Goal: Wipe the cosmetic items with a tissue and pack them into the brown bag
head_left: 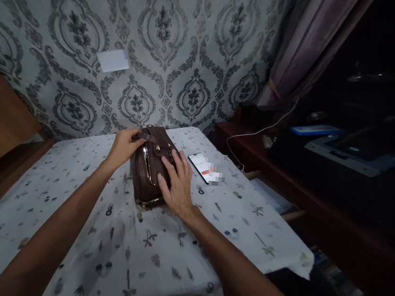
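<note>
A dark brown handbag (153, 162) with gold-coloured zippers lies on the cloth-covered table. A small tab with a round metal snap sits on its upper part. My left hand (125, 147) is at the bag's upper left, its thumb and fingers closed on a brown strap (148, 136). My right hand (178, 186) rests on the bag's right side, fingers spread and holding nothing. It covers part of the right zipper. Just right of that hand lies a phone (199, 167) with its screen lit, partly blurred out.
A white tablecloth (155, 267) with small prints covers the table, which stands against a patterned wall. A pale card (113, 61) is on the wall. On the right are a white cable (256, 135), a dark red ledge (316, 228) and a curtain (304, 41). A wooden panel (1, 121) stands left.
</note>
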